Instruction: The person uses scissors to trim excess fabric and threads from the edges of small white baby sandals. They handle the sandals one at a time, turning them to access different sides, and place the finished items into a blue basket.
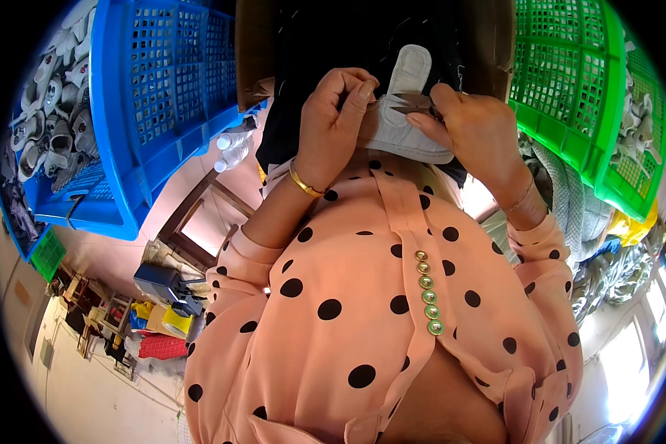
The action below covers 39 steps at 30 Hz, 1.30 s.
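Note:
A white stitched fabric shoe piece (401, 135) with a rounded strap (411, 69) lies over my lap, close to my front. My left hand (334, 122) is closed at its left edge, thumb and forefinger pinched together; whether a thread sits between those fingertips is too small to tell. In my right hand (482, 135) is a pair of small metal scissors (413, 103). Their blades point left across the piece, just below the strap, and stand slightly apart. My right fingers cover the handles, and the thumb rests near the piece.
Dark cloth (333, 37) covers my lap. At left stands a blue plastic basket (137, 111) with many small pale shoes (55, 111); a green basket (562, 89) holds more at right. Plastic bottles (233, 152) and a wooden frame (207, 211) are lower left. Grey quilted fabric (562, 181) hangs below the green basket.

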### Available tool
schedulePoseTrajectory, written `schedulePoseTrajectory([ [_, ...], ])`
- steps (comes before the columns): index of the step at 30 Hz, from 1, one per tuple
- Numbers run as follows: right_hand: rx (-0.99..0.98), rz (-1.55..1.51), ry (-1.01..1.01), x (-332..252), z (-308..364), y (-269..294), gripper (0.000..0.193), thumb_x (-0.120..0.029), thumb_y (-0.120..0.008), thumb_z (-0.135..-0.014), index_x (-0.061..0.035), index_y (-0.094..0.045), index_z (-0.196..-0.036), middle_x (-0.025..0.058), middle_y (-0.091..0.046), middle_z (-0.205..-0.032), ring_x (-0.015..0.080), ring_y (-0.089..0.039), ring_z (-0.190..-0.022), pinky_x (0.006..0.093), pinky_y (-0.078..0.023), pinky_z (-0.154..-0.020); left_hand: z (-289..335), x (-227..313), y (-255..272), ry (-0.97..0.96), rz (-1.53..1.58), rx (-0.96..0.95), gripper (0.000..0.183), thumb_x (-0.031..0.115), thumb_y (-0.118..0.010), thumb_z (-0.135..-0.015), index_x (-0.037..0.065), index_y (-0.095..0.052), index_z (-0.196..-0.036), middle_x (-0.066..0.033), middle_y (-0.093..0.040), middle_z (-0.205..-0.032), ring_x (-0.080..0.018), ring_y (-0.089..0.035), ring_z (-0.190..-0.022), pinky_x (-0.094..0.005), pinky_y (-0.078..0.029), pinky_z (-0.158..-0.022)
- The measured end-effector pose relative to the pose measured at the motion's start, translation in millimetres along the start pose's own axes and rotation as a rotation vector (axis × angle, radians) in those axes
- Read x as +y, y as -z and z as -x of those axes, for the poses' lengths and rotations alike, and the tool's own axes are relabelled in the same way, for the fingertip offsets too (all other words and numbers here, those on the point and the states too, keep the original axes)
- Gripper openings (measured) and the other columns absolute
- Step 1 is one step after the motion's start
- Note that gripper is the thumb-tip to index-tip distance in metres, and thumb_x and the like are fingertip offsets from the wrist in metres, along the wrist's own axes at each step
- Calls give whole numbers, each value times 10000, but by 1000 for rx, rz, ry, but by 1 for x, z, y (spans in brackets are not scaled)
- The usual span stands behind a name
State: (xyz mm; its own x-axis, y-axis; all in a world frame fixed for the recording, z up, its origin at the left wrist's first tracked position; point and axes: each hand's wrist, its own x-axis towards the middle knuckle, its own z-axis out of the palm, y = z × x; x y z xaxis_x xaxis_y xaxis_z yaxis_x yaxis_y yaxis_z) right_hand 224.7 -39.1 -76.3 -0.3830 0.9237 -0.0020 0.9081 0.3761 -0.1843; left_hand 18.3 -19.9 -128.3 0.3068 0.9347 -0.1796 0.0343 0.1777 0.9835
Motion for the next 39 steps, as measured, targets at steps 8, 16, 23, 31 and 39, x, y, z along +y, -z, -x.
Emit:
schedulePoseTrajectory([
  [8,-19,36,59,-3,-9,1,409,-445,-623,-850,-93,-505,-678,43,-525,-522,220,-566,-465,315,-418,-428,3,4,-1,103,164,-28,170,151,-559,-962,48,-596,-832,-30,-540,-1126,-59,-477,-902,-207,-377,-843],
  [16,-99,-253,-142,1,-5,-9,432,-445,-608,-876,-33,-563,-756,67,-567,-568,228,-591,-525,332,-446,-516,3,6,3,211,354,-5,200,162,-527,-979,53,-568,-815,-47,-565,-1075,-77,-502,-915,-215,-390,-855],
  [23,-104,-1248,-699,7,-21,-29,329,-305,-602,-934,23,-591,-929,-2,-498,-651,45,-436,-599,210,-374,-532,7,11,18,160,256,-87,140,154,-542,-966,32,-608,-944,-18,-607,-991,-63,-509,-783,-204,-424,-742],
  [31,-28,-1280,-572,-2,-15,-21,287,-244,-623,-926,35,-572,-879,-4,-477,-638,41,-389,-595,214,-358,-520,-19,44,32,-498,-733,81,238,177,-734,-775,73,-688,-984,-70,-682,-914,-266,-571,-924,-364,-438,-842],
  [39,27,-1097,-457,-17,-12,-8,268,-225,-621,-927,37,-569,-907,38,-494,-617,52,-399,-580,235,-367,-496,-18,38,10,-450,-647,45,62,152,-716,-737,97,-718,-765,-9,-665,-724,-206,-575,-810,-369,-421,-771],
])
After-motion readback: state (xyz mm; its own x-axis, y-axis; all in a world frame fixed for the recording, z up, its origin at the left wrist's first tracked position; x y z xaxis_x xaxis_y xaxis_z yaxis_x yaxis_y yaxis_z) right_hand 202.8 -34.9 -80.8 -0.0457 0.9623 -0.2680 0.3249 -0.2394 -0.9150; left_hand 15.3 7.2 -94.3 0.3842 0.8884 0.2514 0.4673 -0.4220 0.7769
